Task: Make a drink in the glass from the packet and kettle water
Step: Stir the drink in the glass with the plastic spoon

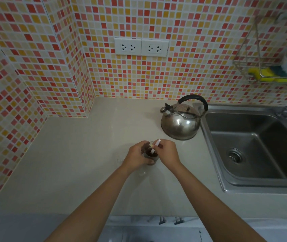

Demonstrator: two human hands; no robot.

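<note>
1. Glass (150,155), clear and cylindrical, stands on the pale smooth counter (79,154) near the steel kettle's (181,122) base, toward the camera; it holds dark brown liquid.
2. Left hand (136,155) wraps the glass wall; right hand (167,151) pinches a slim white stick, likely the packet (155,147), its lower end dipped into the glass.
3. Judged step: stirring or emptying the packet.
4. Next: steady the glass, lift the stick clear without dripping.
</note>
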